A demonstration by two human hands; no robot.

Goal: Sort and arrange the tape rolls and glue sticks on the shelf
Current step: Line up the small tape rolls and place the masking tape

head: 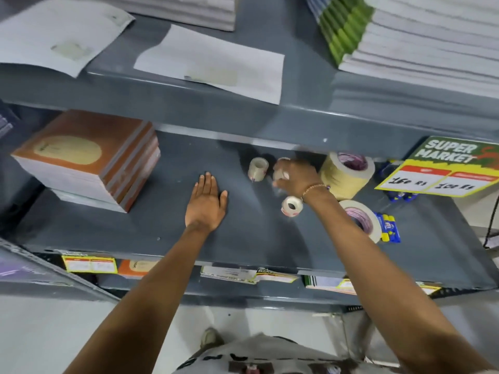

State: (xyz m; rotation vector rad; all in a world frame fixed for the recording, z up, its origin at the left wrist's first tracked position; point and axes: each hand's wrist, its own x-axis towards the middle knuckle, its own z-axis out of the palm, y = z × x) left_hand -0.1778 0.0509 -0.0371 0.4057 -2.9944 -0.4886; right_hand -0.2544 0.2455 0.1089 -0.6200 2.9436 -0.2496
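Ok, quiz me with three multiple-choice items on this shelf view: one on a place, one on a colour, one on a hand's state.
1. Where does the book stack sit on the middle shelf?
A. left end
B. right end
C. front centre

2. What colour is the big tape roll beside the sign?
A. black
B. red
C. pale yellow

3. What is the left hand doing?
A. gripping a roll
B. lying flat, open on the shelf
C. holding the sign

Answers: 1 A, the stack lies at the left end, far from the rolls. 2 C, its side is pale yellow. 3 B, its fingers are spread on bare shelf, while the right hand closes on a small roll.
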